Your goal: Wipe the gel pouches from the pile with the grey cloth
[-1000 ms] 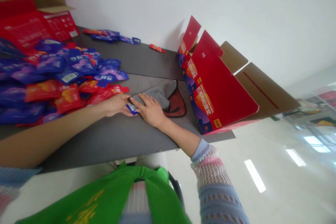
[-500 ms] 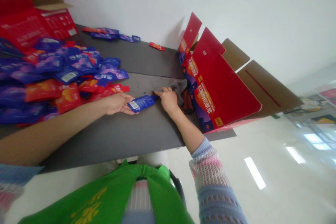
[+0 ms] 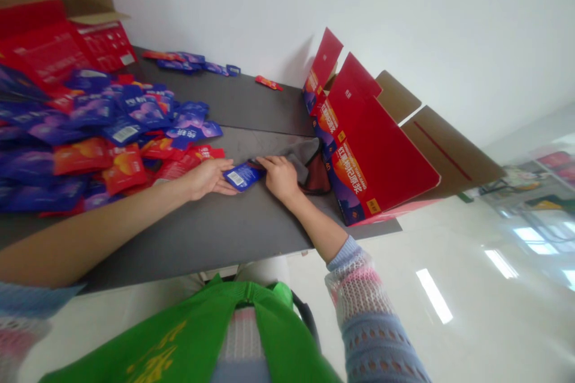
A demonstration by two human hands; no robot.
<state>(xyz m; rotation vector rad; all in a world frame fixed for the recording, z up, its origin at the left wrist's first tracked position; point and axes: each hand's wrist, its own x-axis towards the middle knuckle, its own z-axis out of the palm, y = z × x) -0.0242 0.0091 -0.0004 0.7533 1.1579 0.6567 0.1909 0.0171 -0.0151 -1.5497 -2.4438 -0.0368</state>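
A blue sachet (image 3: 243,175) lies on the dark grey table (image 3: 211,230) between my two hands. My left hand (image 3: 208,177) holds its left end, fingers laid along it. My right hand (image 3: 281,177) is closed on a grey cloth (image 3: 302,153) with a red underside and presses it against the sachet's right end. Part of the sachet is hidden under the cloth and my fingers.
A big heap of blue and red sachets (image 3: 85,137) covers the table's left side. An open red carton (image 3: 368,155) with brown flaps lies at the right edge. More red cartons (image 3: 58,51) stand far left. A few sachets (image 3: 197,63) lie by the wall. A green bag (image 3: 193,341) hangs below me.
My right hand slid the cloth to the right, uncovering the blue sachet, then came back left onto its end. My left hand stayed on the sachet.
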